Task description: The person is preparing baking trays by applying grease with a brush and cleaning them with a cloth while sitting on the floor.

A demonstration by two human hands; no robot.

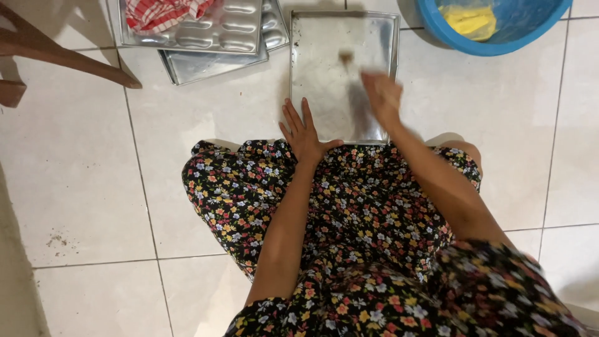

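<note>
One square metal baking tray (340, 56) is seen at the top centre of the frame, lying flat on the white tiled floor (81, 187) just above the knees of a person in a floral dress (349, 206). Its lower left edge is touched by the left hand (304, 134), whose fingers (292, 115) are spread wide and laid flat, part on the tray and part on the floor. The right hand (382, 97) is placed inside the tray near its right side; it is blurred, and whether its fingers are open or closed on something cannot be told. A brownish smear is seen on the tray's surface above that hand.

At the upper left, two more metal trays (212, 43) are stacked, the upper one moulded with oval hollows, and one red checked cloth (159, 12) is laid on them. One blue basin (499, 28) with something yellow in it is cut by the upper right edge. Wooden furniture legs (56, 56) are seen at the far upper left.
</note>
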